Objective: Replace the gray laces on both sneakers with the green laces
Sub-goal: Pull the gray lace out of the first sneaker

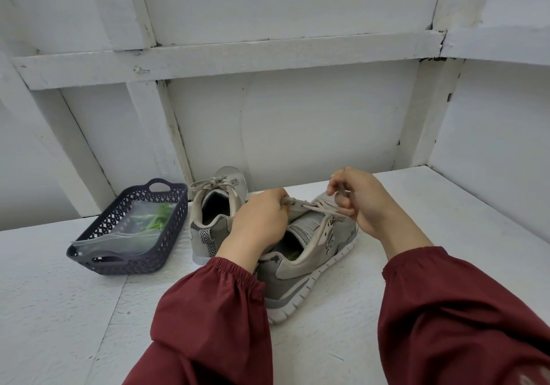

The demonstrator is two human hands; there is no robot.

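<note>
Two grey sneakers stand on the white table. The near sneaker (pixel 300 268) lies in front of me with its heel toward me. My left hand (pixel 259 220) pinches one end of its gray lace (pixel 312 206) over the tongue. Above the toe side, my right hand (pixel 360 203) pinches the other part of that lace. The far sneaker (pixel 214 206) stands to the left, and its gray lace (pixel 214 183) is tied in a bow. The green laces (pixel 159 216) lie inside a clear bag in the basket.
A dark plastic basket (pixel 166 238) sits at the left on the table, close to the far sneaker. White wall panels with beams rise behind the table (pixel 59 310) and along its right side.
</note>
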